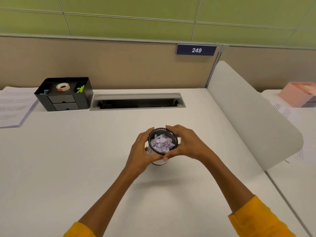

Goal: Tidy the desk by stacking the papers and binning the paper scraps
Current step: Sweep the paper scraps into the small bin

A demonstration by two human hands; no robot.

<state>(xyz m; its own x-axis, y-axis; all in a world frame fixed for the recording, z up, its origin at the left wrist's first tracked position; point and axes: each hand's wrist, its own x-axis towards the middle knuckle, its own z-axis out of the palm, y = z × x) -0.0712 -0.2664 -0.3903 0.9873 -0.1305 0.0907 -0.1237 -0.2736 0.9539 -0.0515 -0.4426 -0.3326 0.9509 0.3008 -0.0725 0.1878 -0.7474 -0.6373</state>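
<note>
A small black mesh bin (174,138) stands near the middle of the white desk (85,151), filled with crumpled white paper scraps (163,142). My left hand (142,153) grips the bin's left side, fingers curled round its wall and thumb across the front. On the right side my right hand (185,142) grips the rim, its fingers curved over the far edge. A stack of printed papers (14,106) lies flat at the far left of the desk.
A black desk organiser (64,98) with a tape roll (63,87) stands at the back left. Behind the bin lies an open cable tray slot (137,101). A white rounded divider (248,115) bounds the desk on the right; beyond it sit papers and a pink box (298,94).
</note>
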